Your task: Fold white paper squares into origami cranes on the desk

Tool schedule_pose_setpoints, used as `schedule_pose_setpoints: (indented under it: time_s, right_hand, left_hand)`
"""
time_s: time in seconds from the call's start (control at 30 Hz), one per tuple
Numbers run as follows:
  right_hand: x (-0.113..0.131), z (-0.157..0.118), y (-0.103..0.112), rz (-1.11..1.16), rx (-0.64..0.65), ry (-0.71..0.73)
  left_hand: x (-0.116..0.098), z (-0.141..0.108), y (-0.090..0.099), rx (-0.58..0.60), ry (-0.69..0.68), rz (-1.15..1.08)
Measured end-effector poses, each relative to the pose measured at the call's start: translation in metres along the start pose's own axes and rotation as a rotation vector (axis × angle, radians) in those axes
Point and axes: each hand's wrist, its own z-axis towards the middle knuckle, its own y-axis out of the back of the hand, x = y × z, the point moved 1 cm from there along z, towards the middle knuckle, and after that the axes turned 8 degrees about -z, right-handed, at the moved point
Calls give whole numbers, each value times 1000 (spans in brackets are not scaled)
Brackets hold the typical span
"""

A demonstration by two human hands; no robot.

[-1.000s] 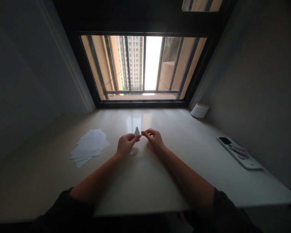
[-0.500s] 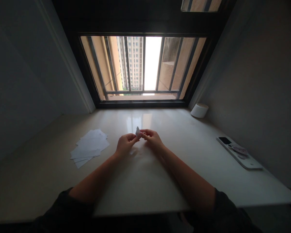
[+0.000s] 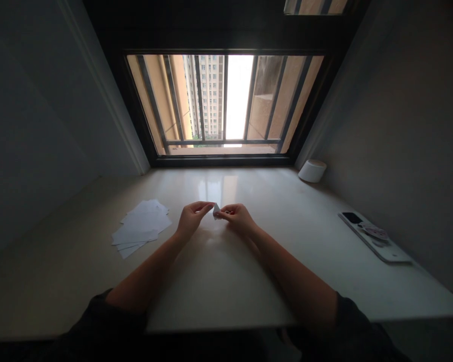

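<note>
Two hands, one paper, several sheets, one phone, one white object.

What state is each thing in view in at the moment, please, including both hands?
Small paper piece: folded, held up between the hands
Left hand: fingertips together at the paper's upper left edge
Right hand: pinching the paper's lower part
Paper sheets: loosely stacked, overlapping unevenly, lying flat
Phone: lying flat, camera side up
White cup-like object: on the surface near the window; contents unclear
</note>
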Motion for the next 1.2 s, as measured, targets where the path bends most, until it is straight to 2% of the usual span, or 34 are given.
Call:
schedule_pose_setpoints:
  time_s: [0.47, 0.87, 0.97, 1.2]
  right_hand:
    - [3, -5, -4, -100, -42, -14]
    - [-1, 0, 0, -34, -50, -31]
    - [-1, -1, -1, -30, -50, -31]
    - [0, 0, -1, 81, -21, -15]
  left_hand:
    - [4, -4, -7, -80, 49, -141]
    - [5, -5, -7, -232, 21, -88]
    - [4, -5, -6, -208, -19, -40]
    - [4, -3, -7, -22, -18, -84]
